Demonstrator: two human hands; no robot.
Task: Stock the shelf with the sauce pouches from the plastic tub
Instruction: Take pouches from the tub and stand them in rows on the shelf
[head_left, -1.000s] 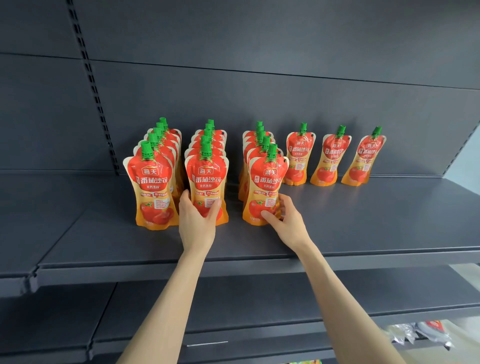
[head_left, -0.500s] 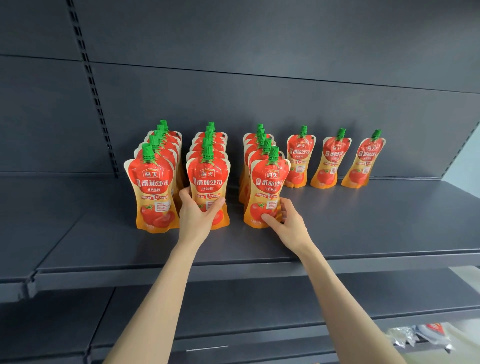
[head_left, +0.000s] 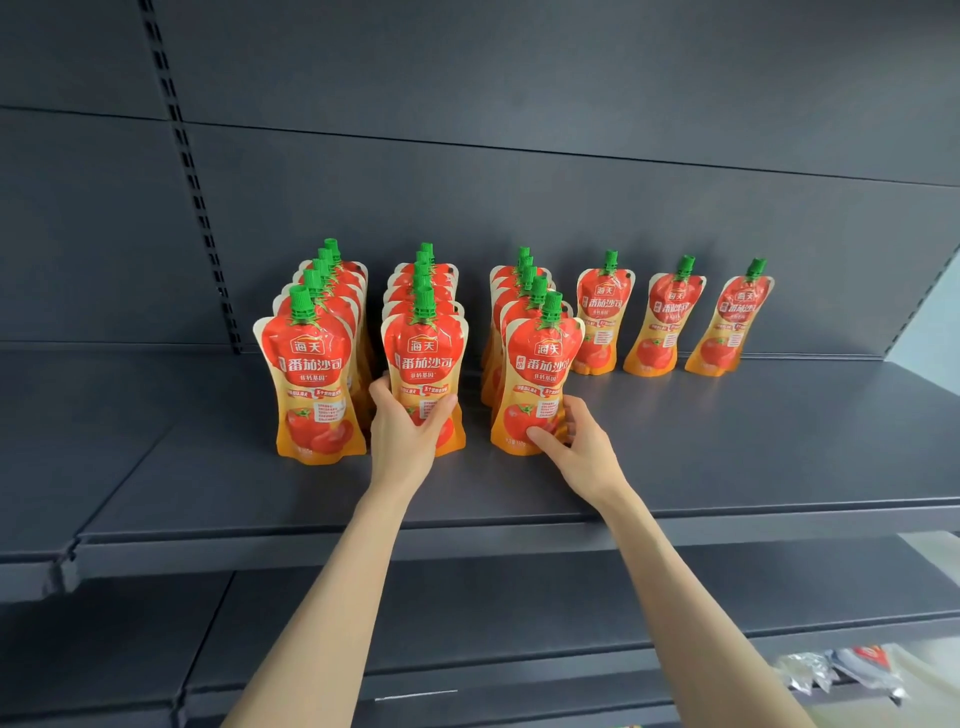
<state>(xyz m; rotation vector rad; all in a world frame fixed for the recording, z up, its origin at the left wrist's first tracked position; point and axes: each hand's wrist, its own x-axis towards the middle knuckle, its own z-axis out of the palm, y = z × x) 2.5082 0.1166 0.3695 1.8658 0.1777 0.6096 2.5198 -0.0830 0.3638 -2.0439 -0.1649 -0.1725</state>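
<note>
the left hand (head_left: 402, 436) grips the front pouch of the middle row (head_left: 425, 364) around its lower half. the right hand (head_left: 574, 447) clasps the front pouch of the third row (head_left: 537, 374) at its base. both stand upright on the shelf (head_left: 727, 457). left of the hands stands another row (head_left: 309, 374); beyond and to the right, three single pouches (head_left: 670, 317) line the back panel (head_left: 519, 130).

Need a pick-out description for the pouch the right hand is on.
On the dark grey shelf, count the stacked rows of red sauce pouches from the left. Take the third row's front pouch. It alone has the right hand on its lower right corner, and it leans slightly right.
</note>
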